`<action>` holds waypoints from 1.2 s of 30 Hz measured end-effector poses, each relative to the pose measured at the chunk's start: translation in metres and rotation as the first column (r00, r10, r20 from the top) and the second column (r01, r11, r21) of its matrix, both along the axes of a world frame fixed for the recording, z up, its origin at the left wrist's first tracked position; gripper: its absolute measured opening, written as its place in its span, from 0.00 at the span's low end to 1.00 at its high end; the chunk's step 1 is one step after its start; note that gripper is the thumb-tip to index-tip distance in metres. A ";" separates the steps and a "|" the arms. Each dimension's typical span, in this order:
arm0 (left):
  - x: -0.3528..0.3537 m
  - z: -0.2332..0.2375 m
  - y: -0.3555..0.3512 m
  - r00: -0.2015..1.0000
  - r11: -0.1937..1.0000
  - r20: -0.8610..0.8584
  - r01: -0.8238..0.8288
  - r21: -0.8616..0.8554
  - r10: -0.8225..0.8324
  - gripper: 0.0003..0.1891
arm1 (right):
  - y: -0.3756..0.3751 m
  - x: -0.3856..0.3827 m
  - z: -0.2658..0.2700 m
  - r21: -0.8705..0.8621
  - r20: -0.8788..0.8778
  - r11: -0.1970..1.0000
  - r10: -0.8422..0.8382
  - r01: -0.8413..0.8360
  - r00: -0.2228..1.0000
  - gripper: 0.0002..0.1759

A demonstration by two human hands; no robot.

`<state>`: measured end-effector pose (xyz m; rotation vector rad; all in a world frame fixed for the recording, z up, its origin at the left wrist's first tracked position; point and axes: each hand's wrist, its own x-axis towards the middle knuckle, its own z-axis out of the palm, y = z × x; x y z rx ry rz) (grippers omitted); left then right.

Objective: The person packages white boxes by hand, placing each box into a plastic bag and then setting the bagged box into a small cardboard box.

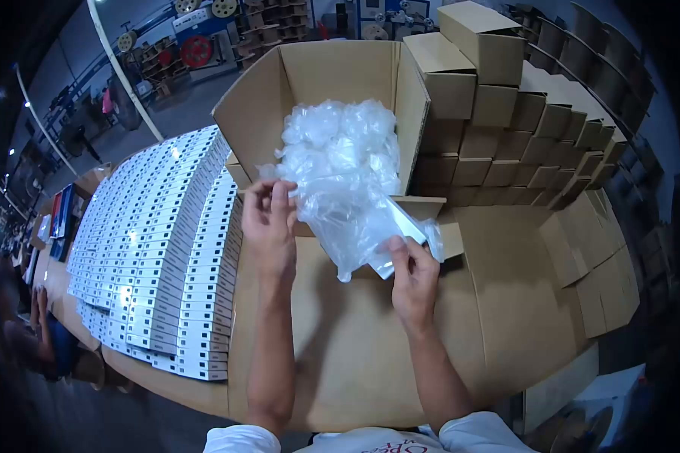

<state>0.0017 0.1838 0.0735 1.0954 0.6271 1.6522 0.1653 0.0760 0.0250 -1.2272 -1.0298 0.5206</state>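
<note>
My left hand (pixel 270 226) is closed at the upper left edge of a clear plastic bag (pixel 332 223), thumb and fingers pinched together. The bag hangs crumpled between both hands, in front of a large open carton. My right hand (pixel 414 283) pinches the bag's lower right side, where a flat white box (pixel 406 221) shows at or inside the plastic. Whether that box is fully inside the bag is hard to make out. Behind the hands, the open carton (pixel 340 64) holds a heap of crumpled clear plastic bags (pixel 340 136).
Long stacks of white boxes (pixel 147 234) with small dark squares stand on the left. Brown cartons (pixel 499 143) are piled at the back right. Flattened cardboard (pixel 355 347) covers the table. Another person's hands (pixel 39 306) show at the far left.
</note>
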 end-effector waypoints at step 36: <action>-0.026 -0.053 -0.135 0.209 0.530 -0.638 0.765 -0.366 -0.742 0.10 | -0.177 0.030 -0.035 -0.242 0.338 0.922 0.373 -0.304 0.864 0.09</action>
